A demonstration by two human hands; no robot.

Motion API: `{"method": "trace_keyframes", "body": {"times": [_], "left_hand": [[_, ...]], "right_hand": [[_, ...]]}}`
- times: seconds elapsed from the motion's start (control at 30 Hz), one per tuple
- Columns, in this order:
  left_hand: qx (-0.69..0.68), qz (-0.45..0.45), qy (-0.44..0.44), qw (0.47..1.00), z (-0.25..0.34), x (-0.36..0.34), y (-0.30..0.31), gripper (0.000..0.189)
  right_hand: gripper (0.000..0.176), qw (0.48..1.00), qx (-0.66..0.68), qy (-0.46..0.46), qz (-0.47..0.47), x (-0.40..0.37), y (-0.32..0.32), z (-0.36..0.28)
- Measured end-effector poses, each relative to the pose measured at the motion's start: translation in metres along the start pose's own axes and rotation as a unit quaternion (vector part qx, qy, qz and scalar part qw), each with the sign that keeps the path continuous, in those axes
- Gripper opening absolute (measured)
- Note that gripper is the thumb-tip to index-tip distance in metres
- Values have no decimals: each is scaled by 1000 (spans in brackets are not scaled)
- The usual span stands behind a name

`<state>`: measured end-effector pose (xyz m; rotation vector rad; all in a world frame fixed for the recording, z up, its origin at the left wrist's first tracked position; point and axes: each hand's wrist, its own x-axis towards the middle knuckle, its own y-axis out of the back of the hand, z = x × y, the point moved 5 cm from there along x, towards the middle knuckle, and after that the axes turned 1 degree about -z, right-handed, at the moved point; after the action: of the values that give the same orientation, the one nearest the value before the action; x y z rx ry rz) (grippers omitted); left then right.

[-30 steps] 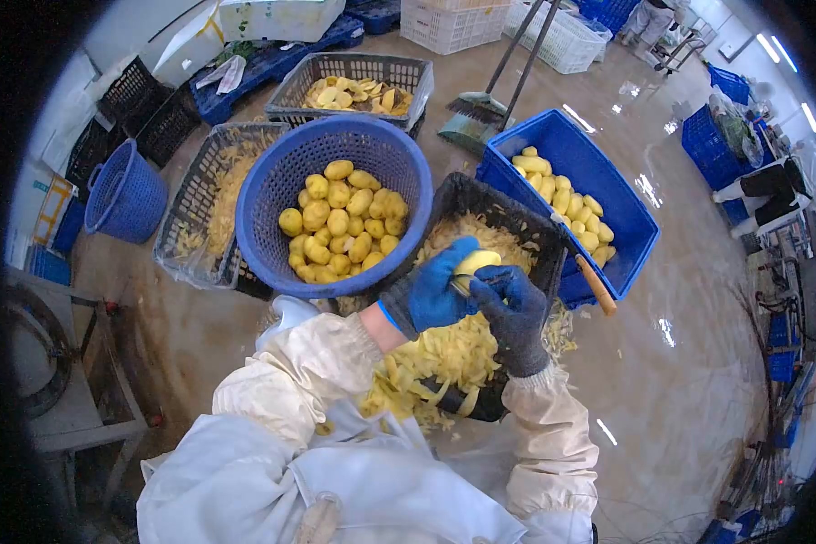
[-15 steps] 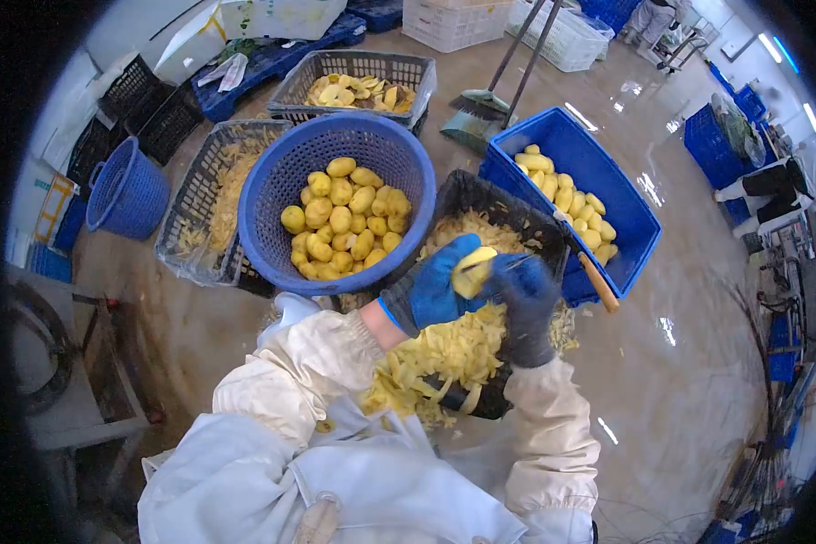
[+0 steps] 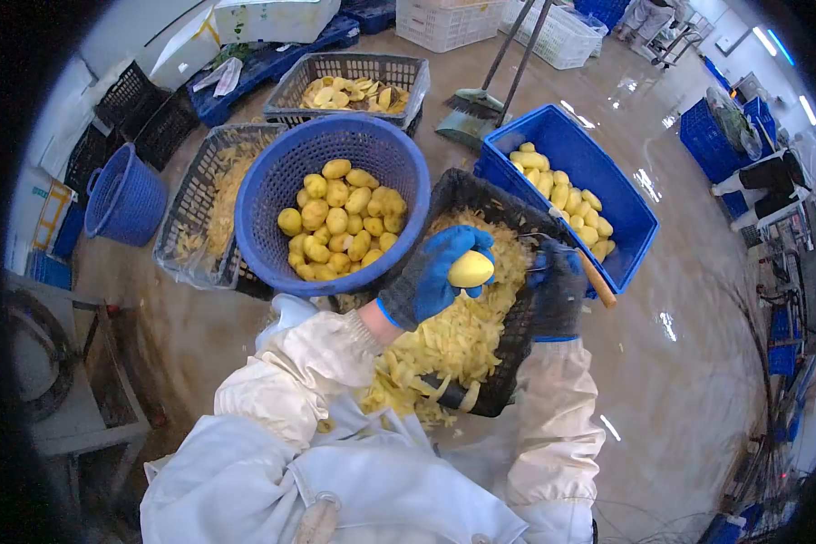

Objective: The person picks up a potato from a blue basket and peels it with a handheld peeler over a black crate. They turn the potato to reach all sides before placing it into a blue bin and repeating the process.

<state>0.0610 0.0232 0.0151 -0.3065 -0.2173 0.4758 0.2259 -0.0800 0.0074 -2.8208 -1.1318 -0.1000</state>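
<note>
My left hand [image 3: 426, 279], in a blue and grey glove, is closed around a peeled yellow potato [image 3: 471, 269]. Off to its right, my gloved right hand [image 3: 558, 295] grips a peeler [image 3: 537, 265]; only a little of its thin metal part shows. Both hands are above a black crate [image 3: 508, 358] heaped with potato peelings [image 3: 444, 340]. Unpeeled potatoes [image 3: 340, 218] fill the bottom of a round blue-purple basket [image 3: 254, 204] at the left. Peeled potatoes [image 3: 562, 195] lie in a blue bin [image 3: 639, 213] at the right.
A wooden handle [image 3: 597, 279] juts out beside the blue bin. Behind stand a crate of cut pieces [image 3: 286, 102] and a broom with dustpan [image 3: 470, 122]. Another peelings crate [image 3: 177, 204] is at the left. The floor [image 3: 689, 363] looks wet. A person [image 3: 780, 186] is at far right.
My right hand has moved right and away from the potato. The left hand stays near its place and has turned, so the potato now shows a smooth peeled side.
</note>
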Motion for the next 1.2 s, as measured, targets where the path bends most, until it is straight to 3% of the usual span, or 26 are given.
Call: {"method": "trace_keyframes", "body": {"times": [0.03, 0.07, 0.1, 0.13, 0.17, 0.23, 0.3, 0.33, 0.37, 0.43, 0.5, 0.57, 0.6, 0.67, 0.7, 0.73, 0.77, 0.8, 0.83, 0.87, 0.97, 1.0, 1.03, 1.1, 1.13, 1.2], "left_hand": [[-13, 15, 9, 1000, 4, 0, -2, 32], [-27, 31, 17, 999, 6, 1, -2, 36], [-28, 31, 15, 999, 5, 3, -2, 36], [-11, 33, 13, 999, 4, 3, -1, 38], [5, 34, 14, 999, 3, 3, 0, 39], [-51, 19, 25, 998, 4, -1, -4, 36], [-108, 8, 27, 994, 1, 0, -4, 34], [-199, 11, 56, 978, -8, 3, -1, 33], [-291, 16, 83, 953, -15, 5, 1, 35], [-349, 31, 127, 928, -23, 7, 2, 39], [-403, 47, 173, 897, -35, 7, 4, 45], [-504, 10, 198, 840, -45, 10, 0, 44], [-509, -39, 207, 835, -42, 7, 0, 43], [-472, 9, 207, 857, -44, 6, -2, 42], [-434, 56, 207, 875, -46, 4, -1, 42], [-430, -32, 169, 886, -52, 6, -3, 41], [-430, -33, 169, 886, -43, 3, -4, 41], [-267, -53, 143, 952, -27, -1, -5, 41], [-95, -71, 112, 986, -17, -5, -6, 41], [-277, -32, 156, 948, -25, -5, -15, 43], [-292, 25, 142, 945, -36, 6, -2, 45], [-304, 55, 135, 941, -41, 8, 7, 42], [-304, 57, 135, 941, -47, 9, 11, 42], [-416, 118, 179, 884, -66, 11, 17, 38], [-494, 38, 177, 851, -67, 11, 16, 32], [-510, 43, 189, 838, -74, 16, 17, 31]], "right_hand": [[13, 995, -60, 55, 56, 5, 12, 0], [12, 947, -229, 223, 31, -6, -7, -37], [12, 947, -229, 225, 30, -17, -23, -55], [12, 995, -95, 38, -6, -25, -39, -52], [12, 987, 45, -152, -40, -35, -51, -39], [11, 988, 71, -122, -69, -20, -32, -5], [10, 993, -79, 63, 60, 9, 17, 14], [11, 993, -72, 75, 51, 8, 21, -2], [11, 993, -73, 77, 49, 3, 12, -19], [13, 990, 117, -71, 8, -16, -18, -28], [14, 992, 74, -97, -33, -29, -32, -25], [15, 990, 3, -25, -141, -42, -54, -23], [15, 990, 3, -24, -142, -45, -59, -18], [15, 948, -183, 203, -160, -55, -70, -30], [15, 949, -184, 202, -159, -52, -67, -32], [15, 988, -73, 81, -108, -39, -53, -27], [15, 997, 40, -42, -54, -28, -39, -19], [15, 997, 40, -42, -55, -14, -24, -9], [15, 995, -80, 55, -8, 2, 1, 1], [14, 968, -195, 151, 42, 6, 3, -15], [12, 967, -198, 153, 45, -3, -3, -36], [12, 995, 94, -23, 20, -2, -6, -13], [12, 995, 95, -25, 18, -7, -11, -16], [11, 995, 65, -73, -17, -21, -29, -21], [10, 995, 73, -57, -23, -24, -35, -21], [10, 998, 44, -34, -41, -33, -45, -21]]}}
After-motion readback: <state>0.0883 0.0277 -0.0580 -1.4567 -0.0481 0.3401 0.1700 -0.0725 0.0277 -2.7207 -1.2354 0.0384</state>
